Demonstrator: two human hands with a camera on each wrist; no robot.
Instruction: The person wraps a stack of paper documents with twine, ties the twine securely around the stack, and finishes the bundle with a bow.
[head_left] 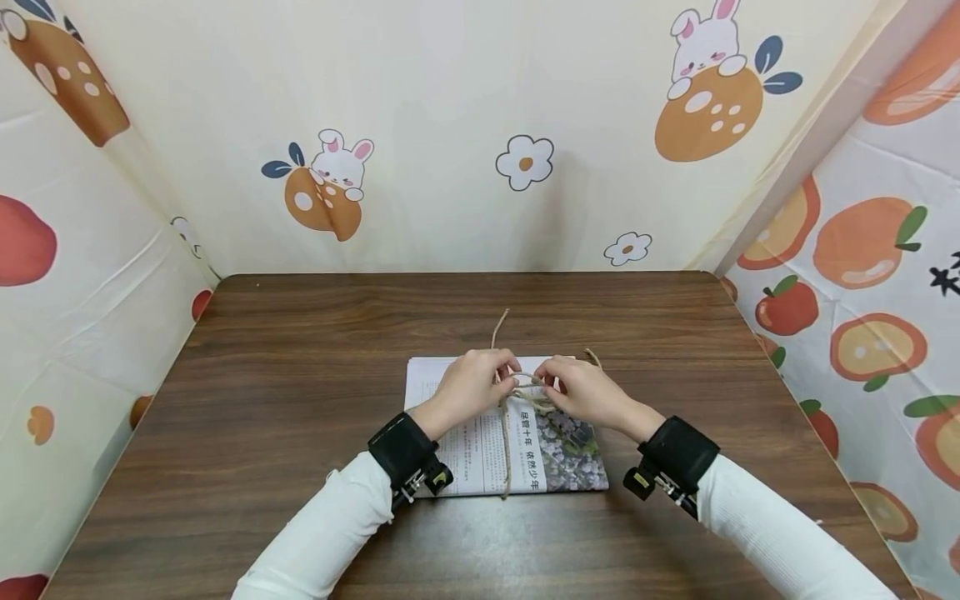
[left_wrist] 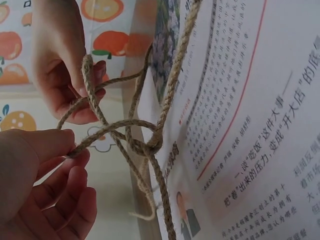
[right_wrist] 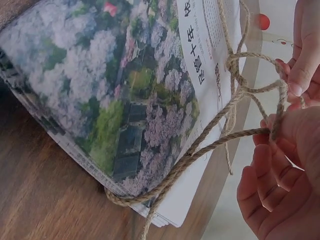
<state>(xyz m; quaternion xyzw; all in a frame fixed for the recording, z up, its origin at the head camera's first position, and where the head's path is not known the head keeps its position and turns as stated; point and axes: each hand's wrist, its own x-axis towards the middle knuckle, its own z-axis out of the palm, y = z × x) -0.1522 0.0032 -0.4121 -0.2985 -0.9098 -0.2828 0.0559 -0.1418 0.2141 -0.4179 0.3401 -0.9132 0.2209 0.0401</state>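
Observation:
A stack of folded newspapers (head_left: 467, 462) lies flat on the table, its top sheet carrying print and a photo of blossoming trees (right_wrist: 150, 90). Jute twine (head_left: 506, 446) runs round the stack and crosses at a knot (left_wrist: 152, 142) on top. Above that crossing, my left hand (head_left: 474, 383) pinches a strand between thumb and forefinger, as the left wrist view shows. Close beside it, my right hand (head_left: 588, 390) pinches another loop of the twine (right_wrist: 276, 112) with thumb and fingertips. The loops stand up from the paper between both hands.
The brown wooden table (head_left: 300, 375) extends around the stack. One loose twine end (head_left: 498, 325) sticks up past the left hand, another (head_left: 594, 358) past the right. A pale patterned wall (head_left: 450, 100) stands behind, with printed cloth (head_left: 862, 333) at the right side.

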